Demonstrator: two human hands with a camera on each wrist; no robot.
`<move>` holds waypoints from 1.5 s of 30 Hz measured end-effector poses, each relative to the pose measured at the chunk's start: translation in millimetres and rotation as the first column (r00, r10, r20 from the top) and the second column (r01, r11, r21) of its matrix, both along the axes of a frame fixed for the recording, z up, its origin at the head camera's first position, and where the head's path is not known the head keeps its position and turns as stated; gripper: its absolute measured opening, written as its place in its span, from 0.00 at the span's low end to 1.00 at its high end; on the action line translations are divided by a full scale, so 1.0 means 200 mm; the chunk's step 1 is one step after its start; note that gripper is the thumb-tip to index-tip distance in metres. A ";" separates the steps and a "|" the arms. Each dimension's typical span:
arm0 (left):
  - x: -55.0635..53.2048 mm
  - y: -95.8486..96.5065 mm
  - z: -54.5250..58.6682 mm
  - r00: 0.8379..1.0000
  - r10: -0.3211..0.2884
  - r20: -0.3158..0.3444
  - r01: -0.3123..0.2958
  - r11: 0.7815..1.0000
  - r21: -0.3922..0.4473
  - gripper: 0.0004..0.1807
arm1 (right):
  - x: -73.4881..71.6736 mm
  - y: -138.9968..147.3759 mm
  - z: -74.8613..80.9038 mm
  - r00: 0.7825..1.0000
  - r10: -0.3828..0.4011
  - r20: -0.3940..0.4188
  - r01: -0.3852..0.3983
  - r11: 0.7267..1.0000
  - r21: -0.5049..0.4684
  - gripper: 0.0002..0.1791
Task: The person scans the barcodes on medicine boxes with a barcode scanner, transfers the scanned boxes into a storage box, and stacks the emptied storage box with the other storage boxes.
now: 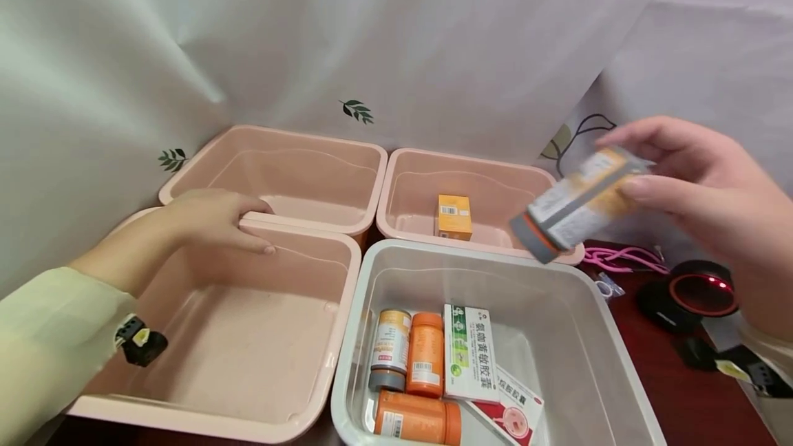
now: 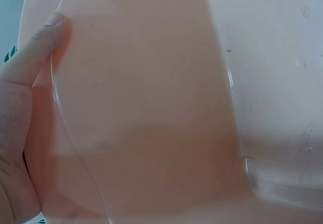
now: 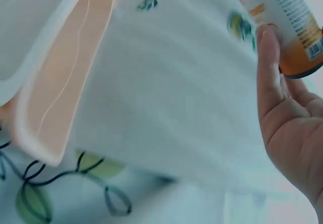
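Note:
My right hand (image 1: pixel 694 184) holds a pill bottle (image 1: pixel 576 205) with an orange and white label and a dark grey cap, tilted cap-down above the right-hand bins. In the right wrist view, the thumb lies along the label of the bottle (image 3: pixel 282 22). At the left, my left hand (image 1: pixel 213 219) grips the back rim of the front pink bin (image 1: pixel 248 349), thumb inside and fingers over the rim. The left wrist view shows that thumb (image 2: pixel 48 42) against the pink inner wall.
A grey bin (image 1: pixel 576 315) holds another labelled bottle (image 1: pixel 392 343), two orange bottles (image 1: pixel 425 356) and two medicine boxes (image 1: pixel 471 356). Behind it, a pink bin (image 1: pixel 483 171) contains an orange box (image 1: pixel 454 215). Another pink bin (image 1: pixel 297 177) stands back left. A black device (image 1: pixel 690 294) and pink cord (image 1: pixel 619 259) lie right.

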State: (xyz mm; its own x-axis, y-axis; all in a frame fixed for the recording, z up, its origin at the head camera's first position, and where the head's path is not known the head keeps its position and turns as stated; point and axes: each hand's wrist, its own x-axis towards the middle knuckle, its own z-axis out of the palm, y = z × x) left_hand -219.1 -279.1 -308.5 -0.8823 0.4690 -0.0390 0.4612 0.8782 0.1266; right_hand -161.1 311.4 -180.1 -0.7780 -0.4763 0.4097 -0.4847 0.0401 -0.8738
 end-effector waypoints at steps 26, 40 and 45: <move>-0.03 0.08 -0.01 1.000 0.006 0.026 -0.007 1.000 0.019 0.36 | -0.35 -1.02 -0.05 0.966 -0.229 -0.118 0.256 0.804 0.537 0.29; -0.04 0.11 -0.01 0.999 -0.022 0.031 0.021 0.999 0.038 0.34 | -0.36 -1.02 -0.13 0.981 -0.112 -0.156 0.187 0.743 0.643 0.41; -0.04 0.12 0.00 0.999 -0.029 0.036 0.027 0.999 0.041 0.33 | -0.33 -0.96 -0.19 0.974 0.032 -0.225 0.133 0.724 0.677 0.30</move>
